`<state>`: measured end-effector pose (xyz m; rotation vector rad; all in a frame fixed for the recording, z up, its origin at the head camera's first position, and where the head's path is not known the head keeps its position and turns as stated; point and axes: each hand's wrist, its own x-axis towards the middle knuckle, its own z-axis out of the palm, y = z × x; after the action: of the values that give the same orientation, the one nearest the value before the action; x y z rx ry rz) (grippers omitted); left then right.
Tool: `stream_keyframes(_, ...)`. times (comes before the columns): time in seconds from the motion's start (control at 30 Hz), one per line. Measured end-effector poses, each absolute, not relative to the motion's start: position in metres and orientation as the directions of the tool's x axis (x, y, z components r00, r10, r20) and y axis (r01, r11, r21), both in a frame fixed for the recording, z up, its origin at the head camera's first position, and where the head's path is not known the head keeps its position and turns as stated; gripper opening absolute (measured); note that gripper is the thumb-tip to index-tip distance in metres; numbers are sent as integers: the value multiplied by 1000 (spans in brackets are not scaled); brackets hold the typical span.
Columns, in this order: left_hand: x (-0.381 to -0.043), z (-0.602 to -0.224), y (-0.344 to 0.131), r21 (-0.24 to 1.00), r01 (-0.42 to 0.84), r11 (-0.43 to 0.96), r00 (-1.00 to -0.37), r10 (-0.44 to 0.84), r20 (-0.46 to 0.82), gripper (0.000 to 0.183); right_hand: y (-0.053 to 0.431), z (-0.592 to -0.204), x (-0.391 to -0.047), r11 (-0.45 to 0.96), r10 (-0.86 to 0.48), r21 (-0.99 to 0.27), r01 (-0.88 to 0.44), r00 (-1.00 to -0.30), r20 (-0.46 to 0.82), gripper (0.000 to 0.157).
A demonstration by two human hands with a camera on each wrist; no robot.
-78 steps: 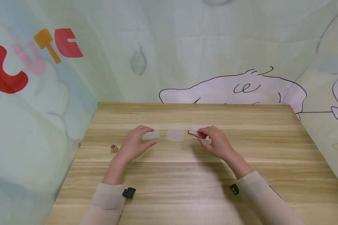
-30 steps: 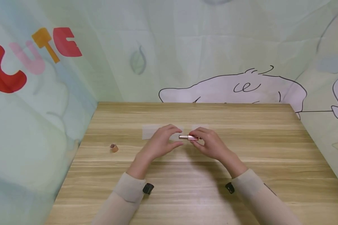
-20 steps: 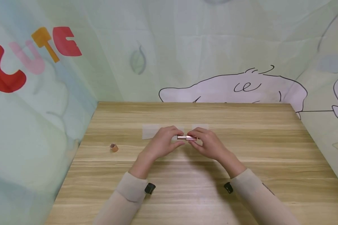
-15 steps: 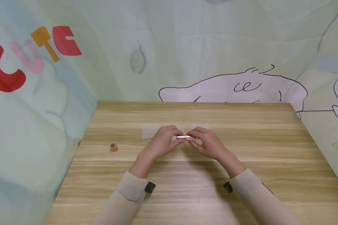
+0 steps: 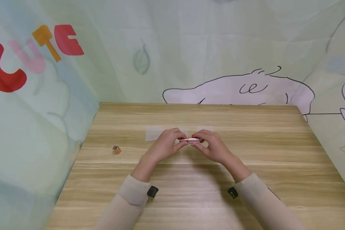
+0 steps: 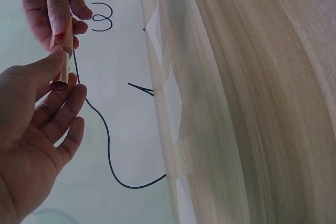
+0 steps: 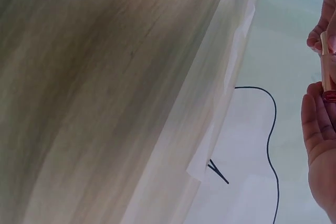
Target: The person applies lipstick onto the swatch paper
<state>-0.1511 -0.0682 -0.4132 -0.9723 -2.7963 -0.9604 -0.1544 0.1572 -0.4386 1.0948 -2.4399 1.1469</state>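
Okay, the lipstick tube [image 5: 194, 140] is held clear of the table [image 5: 178, 204], level along the 3–9 o'clock line, cap off. Your left hand [image 5: 164, 144] pinches its narrow 9 o'clock end, thumb against fingertips; your right hand [image 5: 214, 146] pinches the thicker 3 o'clock end. Both hands look closed down to about the tube's width.

Risks, my read: the metallic finish is probably slick and you've only got fingertip contact, so a twist or pull could slip and drop it. If your two grips go off line, the narrow sleeve could bind. Your left fingers sit by the hollow end; anything soft inside could smear. Can't tell what's in there, the left wrist view just shows a dark ring.

Further out: paper slips at 9 [image 5: 153, 133], 11 [image 5: 185, 131] and 1 o'clock [image 5: 204, 128], partly behind your hands. A dropped tube could mark or shift one. Cap [image 5: 116, 149] is well apart at 9 o'clock; looks round, so a knock could roll it.

Diff: 1 s ago your left fingers straddled the narrow end with a gap; now they're on it. 2.6 s ago that hand was by the 9 o'clock slip and the tube sat tilted near the 1 o'clock one. Cap hasn't moved.
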Motion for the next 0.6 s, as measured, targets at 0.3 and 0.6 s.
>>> stream_keyframes(0.3, -149, -414, -70, 570, 582, 581, -797, 548, 255, 12, 156, -439, -152, 345, -456, -740, -577, -793, 405, 19)
stream_keyframes(0.6, -148, -412, -71, 569, 601, 561, -787, 540, 299, 11, 152, -435, -150, 320, -378, -869, -377, -892, 247, 18)
